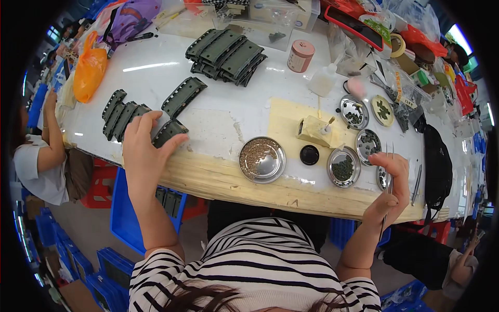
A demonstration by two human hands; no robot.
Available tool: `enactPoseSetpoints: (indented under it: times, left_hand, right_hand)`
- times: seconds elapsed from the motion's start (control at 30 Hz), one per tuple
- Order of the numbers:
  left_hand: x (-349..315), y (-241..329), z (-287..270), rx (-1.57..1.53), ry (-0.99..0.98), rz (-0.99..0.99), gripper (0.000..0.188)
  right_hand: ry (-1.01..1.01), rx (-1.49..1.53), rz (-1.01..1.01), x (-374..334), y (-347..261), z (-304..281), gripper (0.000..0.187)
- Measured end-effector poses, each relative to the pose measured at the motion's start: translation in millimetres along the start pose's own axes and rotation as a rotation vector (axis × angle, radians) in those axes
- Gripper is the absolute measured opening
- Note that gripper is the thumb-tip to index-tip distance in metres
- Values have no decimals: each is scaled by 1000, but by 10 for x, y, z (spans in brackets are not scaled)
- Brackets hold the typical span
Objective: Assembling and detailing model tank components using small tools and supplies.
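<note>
Two hands at work over the white bench (218, 112). Left hand (143, 151) lies at 9 o'clock, fingers (147, 118) spread and curled over a dark green ridged plastic strip (169, 131), thumb pressing its near end; the strip lies flat on the bench, touching a row of like dark green strips (120, 115) at its 9 o'clock side. One longer green strip (183, 95) lies apart at 12 o'clock of the hand, and a stack of green strips (226, 56) sits further up.

Right hand (391, 188) at 3 o'clock, thumb and forefinger pressed together, pinching slim metal tweezers (389, 171), tips up, just beside the bench's near edge.

Between the hands: large round steel dish of brown granules (262, 159), small black round cap (309, 155), steel dish of dark green small parts (343, 167).

Judgement: to lift the strip cleanly, grip both long edges rather than the end, and draw it away from the row so neighbours are not dragged. Keep the tweezer tips clear of the dishes meanwhile; a knock there could spill parts.
</note>
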State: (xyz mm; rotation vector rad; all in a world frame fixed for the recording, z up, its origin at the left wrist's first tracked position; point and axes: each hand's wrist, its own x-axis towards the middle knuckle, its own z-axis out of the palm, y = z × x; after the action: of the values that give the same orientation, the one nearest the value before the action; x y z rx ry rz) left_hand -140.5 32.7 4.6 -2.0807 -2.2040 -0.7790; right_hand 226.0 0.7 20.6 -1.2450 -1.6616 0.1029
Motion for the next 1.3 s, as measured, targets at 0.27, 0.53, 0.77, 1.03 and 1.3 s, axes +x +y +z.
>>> enactPoseSetpoints:
  times: [0.27, 0.53, 0.77, 1.03, 1.3]
  left_hand:
    - [502, -147, 306, -52, -67, 24, 58]
    - [59, 409, -36, -524, -78, 493, 47]
    - [-291, 828, 33, -871, -349, 744, 54]
    - [-799, 1231, 614, -2092, -784, -176, 91]
    - [-699, 1217, 512, -2016, -747, -522, 39]
  right_hand:
    - [-11, 97, 48, -125, -25, -51, 70]
    - [-263, 315, -121, -209, -184, 215, 32]
    - [-419, 467, -186, -385, -375, 433, 39]
    - [-199, 258, -224, -405, -343, 420, 41]
    - [-172, 362, 304, -271, 8, 101, 33]
